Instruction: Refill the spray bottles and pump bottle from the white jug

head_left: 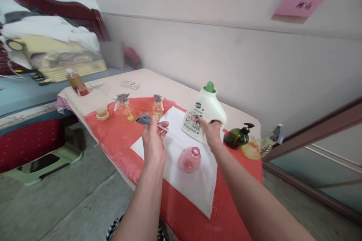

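My left hand (154, 137) is closed around a grey spray-bottle trigger head (143, 119), whose thin clear tube sticks out past the fingers to the right. With fingers round its handle, my right hand (211, 131) grips a large white detergent jug (202, 111) that has a green top and a printed label. The jug is roughly upright at the far side of a white cloth (181, 184); whether its base touches the cloth I cannot tell. Nearer me, between my forearms, a pink see-through bottle (190, 160) stands uncapped on the cloth.
Two clear spray bottles, one (128, 112) left of the other (157, 108), stand on the red sheet (118, 135) beside a tape roll (102, 114). A dark green pump bottle (236, 138) and a yellowish spray bottle (261, 147) occupy the right edge. An amber bottle (77, 83) is far left.
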